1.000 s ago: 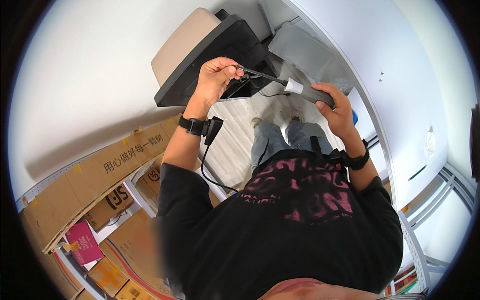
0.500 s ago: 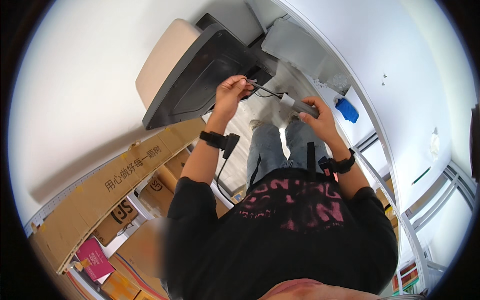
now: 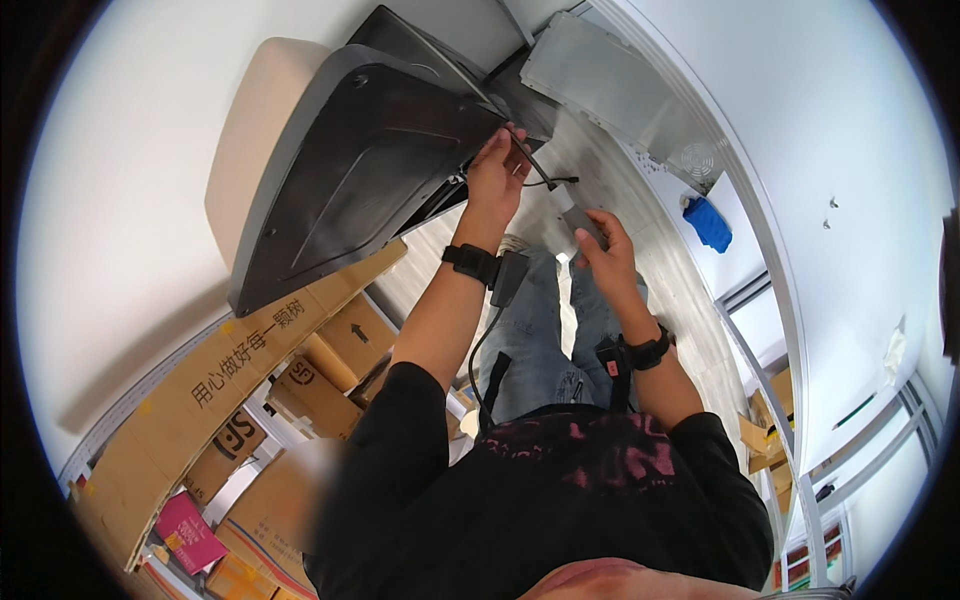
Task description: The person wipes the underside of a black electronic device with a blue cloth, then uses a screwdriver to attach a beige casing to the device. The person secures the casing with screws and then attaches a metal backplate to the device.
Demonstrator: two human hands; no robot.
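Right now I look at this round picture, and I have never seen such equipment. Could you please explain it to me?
There is no robot: these are a person's bare hands, seen from a wide camera worn on the head, looking down; that bends straight edges. The right hand holds a grey tool with a thin dark shaft. The left hand has its fingers near the shaft's far end; whether they grip it is unclear. Beyond is a beige piece with a black underside. Cardboard boxes stand at the left.
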